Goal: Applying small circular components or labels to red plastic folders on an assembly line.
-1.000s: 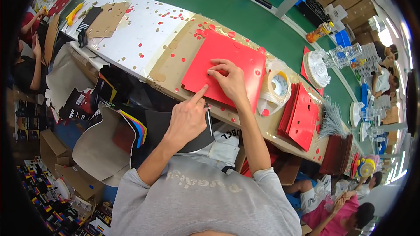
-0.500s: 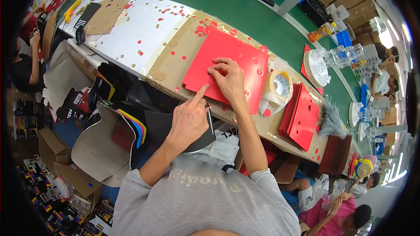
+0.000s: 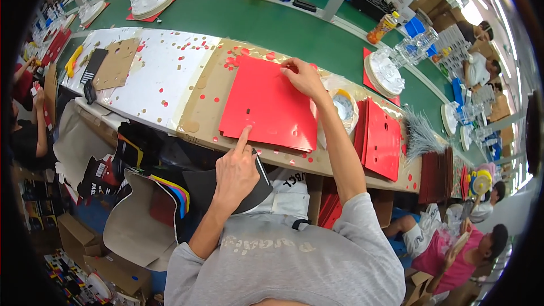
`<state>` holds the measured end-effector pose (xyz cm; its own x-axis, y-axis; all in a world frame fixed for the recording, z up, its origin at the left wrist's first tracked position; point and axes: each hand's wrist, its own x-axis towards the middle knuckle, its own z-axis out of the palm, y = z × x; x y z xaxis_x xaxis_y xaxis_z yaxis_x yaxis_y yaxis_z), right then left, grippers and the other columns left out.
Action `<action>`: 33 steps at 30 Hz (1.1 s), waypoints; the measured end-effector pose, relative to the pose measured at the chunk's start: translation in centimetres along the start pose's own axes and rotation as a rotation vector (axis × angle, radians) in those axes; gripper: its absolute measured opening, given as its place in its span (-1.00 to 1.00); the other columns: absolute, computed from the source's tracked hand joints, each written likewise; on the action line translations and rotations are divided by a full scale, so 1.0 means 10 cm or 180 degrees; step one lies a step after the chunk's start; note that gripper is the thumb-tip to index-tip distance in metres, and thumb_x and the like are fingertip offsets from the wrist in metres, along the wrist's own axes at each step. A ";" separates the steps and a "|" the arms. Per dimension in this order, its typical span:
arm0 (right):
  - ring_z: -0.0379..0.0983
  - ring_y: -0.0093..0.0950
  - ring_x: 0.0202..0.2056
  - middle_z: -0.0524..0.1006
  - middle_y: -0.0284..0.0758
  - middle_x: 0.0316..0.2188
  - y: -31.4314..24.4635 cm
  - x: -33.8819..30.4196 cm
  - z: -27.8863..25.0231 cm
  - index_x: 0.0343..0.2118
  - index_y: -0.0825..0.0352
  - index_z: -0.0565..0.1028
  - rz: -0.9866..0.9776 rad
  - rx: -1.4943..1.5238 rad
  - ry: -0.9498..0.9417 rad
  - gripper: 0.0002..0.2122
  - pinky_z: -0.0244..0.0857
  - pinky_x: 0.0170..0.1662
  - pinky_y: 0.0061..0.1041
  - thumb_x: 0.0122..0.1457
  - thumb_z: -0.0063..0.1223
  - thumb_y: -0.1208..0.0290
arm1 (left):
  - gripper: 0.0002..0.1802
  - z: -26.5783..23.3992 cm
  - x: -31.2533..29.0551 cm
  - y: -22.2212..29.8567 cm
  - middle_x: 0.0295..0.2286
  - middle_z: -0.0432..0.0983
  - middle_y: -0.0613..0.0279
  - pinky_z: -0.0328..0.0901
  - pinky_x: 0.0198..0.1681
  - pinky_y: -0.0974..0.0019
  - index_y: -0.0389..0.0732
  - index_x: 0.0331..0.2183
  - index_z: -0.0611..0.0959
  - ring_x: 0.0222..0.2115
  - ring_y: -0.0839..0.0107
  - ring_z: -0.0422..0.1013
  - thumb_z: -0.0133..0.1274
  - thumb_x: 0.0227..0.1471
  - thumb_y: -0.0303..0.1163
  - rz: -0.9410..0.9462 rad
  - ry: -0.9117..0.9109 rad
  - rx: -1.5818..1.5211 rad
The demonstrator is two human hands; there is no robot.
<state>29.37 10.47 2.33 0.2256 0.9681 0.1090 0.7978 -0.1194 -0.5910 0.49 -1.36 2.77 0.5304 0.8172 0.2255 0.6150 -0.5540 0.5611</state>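
Note:
A stack of red cardboard sheets (image 3: 263,105) lies on the brown cardboard part of the bench, with one small dark rectangular hole near its left side and round marks elsewhere. My left hand (image 3: 237,173) is at the stack's near edge, its index finger stretched onto the red surface and its other fingers curled. Over the far right part of the sheet is my right hand (image 3: 306,79), fingers bent and thumb close to them in a pinch. Anything between those fingertips is too small to make out.
Right of the stack are a tape roll (image 3: 342,105), a leaning pile of red sheets (image 3: 382,146) and a bundle of grey ties (image 3: 422,133). Red discs (image 3: 232,59) litter the bench. A green conveyor (image 3: 209,14) carries glass pieces on white bases. Co-workers sit at both sides.
My right hand has moved from the left-middle of the red sheet to its far right part. A dark rectangular hole now shows near where it was. My left index finger stays at the near edge.

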 end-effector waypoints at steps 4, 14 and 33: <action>0.49 -0.12 0.01 0.55 -0.03 -0.02 -0.06 -0.02 0.02 -0.04 0.42 0.56 -0.0031 0.0222 0.0331 -0.60 0.34 0.11 -0.30 0.18 0.09 0.20 | -0.87 0.01 -0.02 -0.01 0.17 0.37 0.09 0.44 -0.36 0.09 -0.41 -0.45 0.58 -0.43 0.02 0.56 0.19 -0.10 -0.57 -0.0027 -0.0003 -0.0006; 0.44 -0.11 0.06 0.53 -0.05 0.01 0.02 -0.05 0.07 -0.06 0.44 0.58 -0.0265 -0.0360 0.0208 -0.62 0.29 0.17 -0.28 0.11 0.09 0.31 | -0.87 0.06 -0.01 -0.02 0.17 0.36 0.07 0.42 -0.37 0.06 -0.41 -0.46 0.56 -0.45 0.00 0.56 0.18 -0.07 -0.55 0.0007 0.0072 -0.0019; 0.53 -0.20 -0.14 0.63 -0.14 -0.20 -0.23 -0.11 -0.34 -0.22 0.38 0.67 -0.0679 0.0002 0.0637 -0.73 0.39 0.03 -0.34 0.03 0.25 0.37 | -0.87 0.07 -0.08 -0.01 0.25 0.26 0.12 0.43 -0.41 0.12 -0.42 -0.48 0.53 -0.45 0.05 0.56 0.17 -0.09 -0.59 0.0062 0.0040 -0.0092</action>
<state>29.21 8.96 6.31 0.1588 0.9086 0.3864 0.8388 0.0823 -0.5382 0.42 -2.06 1.97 0.5346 0.8083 0.2466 0.5873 -0.5652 0.5793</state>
